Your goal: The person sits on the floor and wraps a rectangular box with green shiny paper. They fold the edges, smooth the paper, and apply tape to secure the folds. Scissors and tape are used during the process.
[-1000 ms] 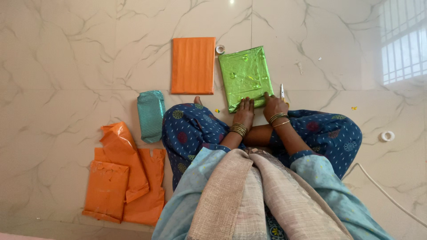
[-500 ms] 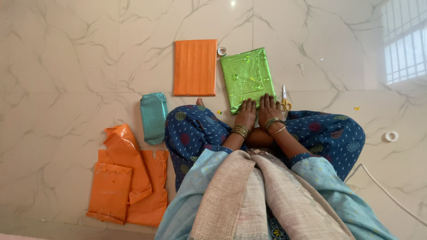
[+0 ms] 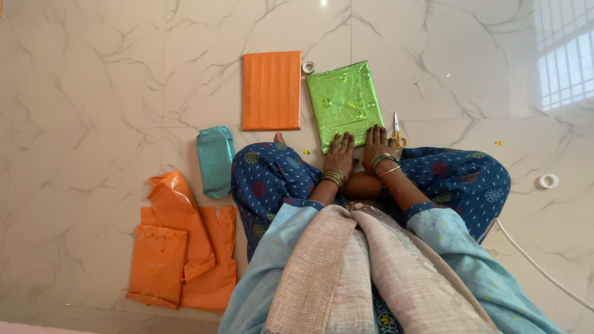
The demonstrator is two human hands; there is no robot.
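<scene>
A flat green foil-wrapped package (image 3: 344,103) is seen lying on the marble floor (image 3: 93,93), just in front of the crossed legs of a seated person. Both hands are laid palm down on the near edge of this package: the left hand (image 3: 341,154) at its near left corner, the right hand (image 3: 378,146) at its near right corner, side by side and close together. The fingers of both are stretched out flat and slightly spread, pressed on the foil with nothing gripped. Both wrists are ringed with bangles, and the forearms are drawn in close together. Just right of the package, small scissors (image 3: 396,130) are found beside the right hand. Left of the package an orange wrapped parcel (image 3: 271,90) is placed, with a tape roll (image 3: 308,67) between their far corners.
</scene>
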